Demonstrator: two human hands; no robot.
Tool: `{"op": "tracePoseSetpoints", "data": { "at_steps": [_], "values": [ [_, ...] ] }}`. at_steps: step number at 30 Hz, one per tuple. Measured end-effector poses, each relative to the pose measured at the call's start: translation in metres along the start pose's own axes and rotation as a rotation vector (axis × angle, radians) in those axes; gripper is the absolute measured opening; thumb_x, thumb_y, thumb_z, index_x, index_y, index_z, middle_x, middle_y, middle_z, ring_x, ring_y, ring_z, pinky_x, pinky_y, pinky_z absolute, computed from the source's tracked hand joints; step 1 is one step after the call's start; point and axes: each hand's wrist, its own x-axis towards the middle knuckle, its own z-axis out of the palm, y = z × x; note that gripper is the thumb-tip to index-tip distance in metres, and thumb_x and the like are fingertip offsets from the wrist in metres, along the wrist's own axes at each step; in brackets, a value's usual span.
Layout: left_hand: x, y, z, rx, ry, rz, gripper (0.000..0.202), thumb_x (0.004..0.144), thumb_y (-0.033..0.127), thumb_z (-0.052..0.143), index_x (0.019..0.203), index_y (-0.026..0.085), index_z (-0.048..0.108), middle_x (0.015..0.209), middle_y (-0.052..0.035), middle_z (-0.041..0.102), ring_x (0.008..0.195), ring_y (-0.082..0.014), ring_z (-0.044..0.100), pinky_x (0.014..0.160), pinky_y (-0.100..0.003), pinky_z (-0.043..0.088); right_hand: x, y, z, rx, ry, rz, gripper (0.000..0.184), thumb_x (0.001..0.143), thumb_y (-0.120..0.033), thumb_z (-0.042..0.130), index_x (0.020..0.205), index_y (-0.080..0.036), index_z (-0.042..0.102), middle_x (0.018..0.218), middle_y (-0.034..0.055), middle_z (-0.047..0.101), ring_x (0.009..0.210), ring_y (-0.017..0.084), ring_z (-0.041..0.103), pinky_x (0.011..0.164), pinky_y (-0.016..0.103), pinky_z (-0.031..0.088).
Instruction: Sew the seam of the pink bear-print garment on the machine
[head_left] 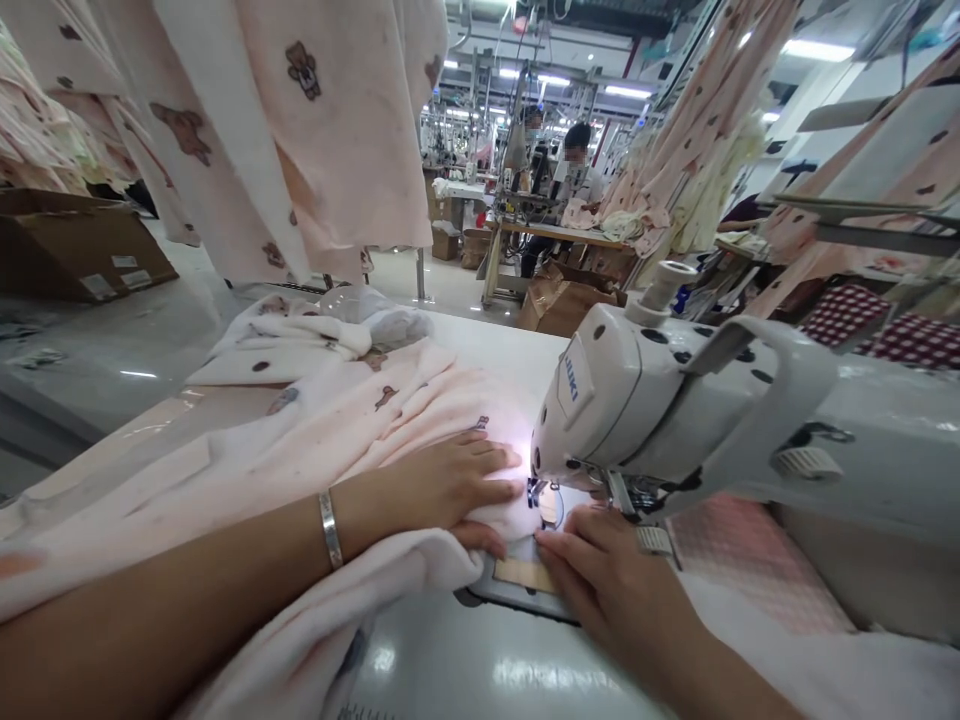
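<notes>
A white sewing machine [622,400] stands in front of me with its lamp lit beside the needle. Pale pink fleece fabric [397,420] printed with brown bears spreads from the left up to the presser foot [534,492]. My left hand [442,485] lies on this fabric, fingers apart and pointing toward the foot. A silver bracelet [330,530] circles that wrist. Right of the needle, my right hand [611,560] has its fingers bent together, with the fingertips at the fabric's edge by the needle plate [525,575]. Its grip is partly hidden.
Bear-print fabric [352,130] hangs just beyond the white sewing table [495,345]. A folded fabric piece [300,345] lies at the table's far left. Cardboard boxes stand on the floor, one left [75,245], another ahead [562,300]. A co-worker [576,150] is at a farther workstation.
</notes>
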Motion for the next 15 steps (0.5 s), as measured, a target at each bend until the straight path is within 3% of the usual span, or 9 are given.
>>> {"op": "tracePoseSetpoints", "data": {
  "at_steps": [9, 12, 15],
  "values": [
    [0.008, -0.015, 0.004, 0.034, 0.082, -0.01, 0.036, 0.085, 0.051, 0.053, 0.105, 0.02, 0.053, 0.118, -0.006, 0.05, 0.097, -0.0221, 0.049, 0.092, -0.036, 0.04, -0.003, 0.003, 0.002, -0.03, -0.012, 0.039, 0.018, 0.09, -0.019, 0.046, 0.097, -0.021, 0.062, 0.08, 0.0034, 0.06, 0.081, 0.019, 0.054, 0.069, 0.03, 0.045],
    [0.011, -0.018, 0.001, 0.068, 0.109, -0.046, 0.041, 0.089, 0.054, 0.041, 0.105, 0.019, 0.055, 0.117, -0.0051, 0.05, 0.099, -0.0218, 0.05, 0.094, -0.036, 0.04, 0.001, 0.004, 0.002, -0.03, 0.0, 0.044, 0.019, 0.091, -0.021, 0.046, 0.096, -0.022, 0.064, 0.08, 0.0034, 0.06, 0.078, 0.018, 0.055, 0.068, 0.03, 0.045],
    [0.005, -0.002, 0.003, 0.116, 0.117, -0.109, 0.045, 0.091, 0.054, 0.036, 0.105, 0.017, 0.057, 0.118, -0.0053, 0.05, 0.102, -0.0217, 0.052, 0.096, -0.036, 0.04, 0.006, -0.002, -0.008, -0.053, -0.007, -0.007, 0.021, 0.091, -0.02, 0.044, 0.096, -0.02, 0.064, 0.083, 0.0048, 0.061, 0.081, 0.018, 0.056, 0.069, 0.03, 0.046]
  ]
}}
